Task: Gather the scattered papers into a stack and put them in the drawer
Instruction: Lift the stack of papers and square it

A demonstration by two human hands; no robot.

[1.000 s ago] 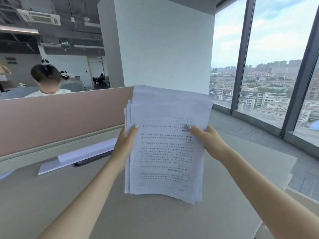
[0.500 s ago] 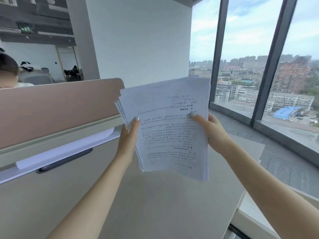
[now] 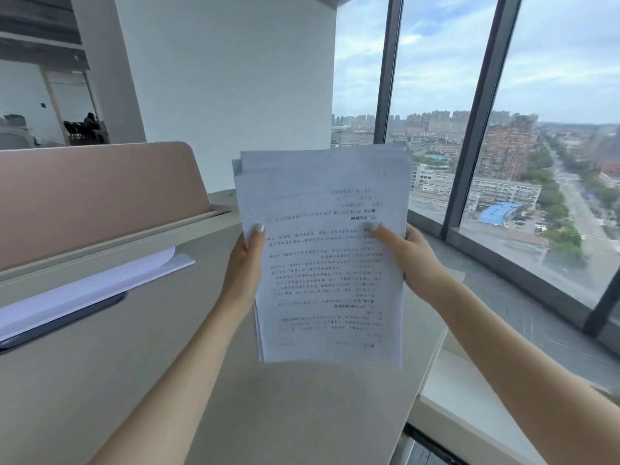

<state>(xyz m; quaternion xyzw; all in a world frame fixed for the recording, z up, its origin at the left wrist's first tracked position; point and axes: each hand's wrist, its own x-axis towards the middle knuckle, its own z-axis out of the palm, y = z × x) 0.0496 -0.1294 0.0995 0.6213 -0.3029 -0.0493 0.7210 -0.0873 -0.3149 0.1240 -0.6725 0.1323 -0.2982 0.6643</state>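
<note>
A stack of printed white papers (image 3: 322,260) is held upright in the air above the beige desk (image 3: 285,407), its printed face toward me. My left hand (image 3: 243,266) grips the stack's left edge with the thumb on the front sheet. My right hand (image 3: 412,263) grips the right edge, thumb pressed on the text. The top edges of the sheets are slightly uneven. No drawer is in view.
A white sheet (image 3: 90,290) lies over a dark flat object (image 3: 63,322) at the left, against the pink desk partition (image 3: 97,193). A white pillar (image 3: 231,78) rises behind. Tall windows (image 3: 536,129) fill the right; the desk's right edge drops to a lower white surface (image 3: 469,407).
The view has swung right, so the partition and sheet slid left. The stack has turned from tilted to upright and sits more squared between both hands.
</note>
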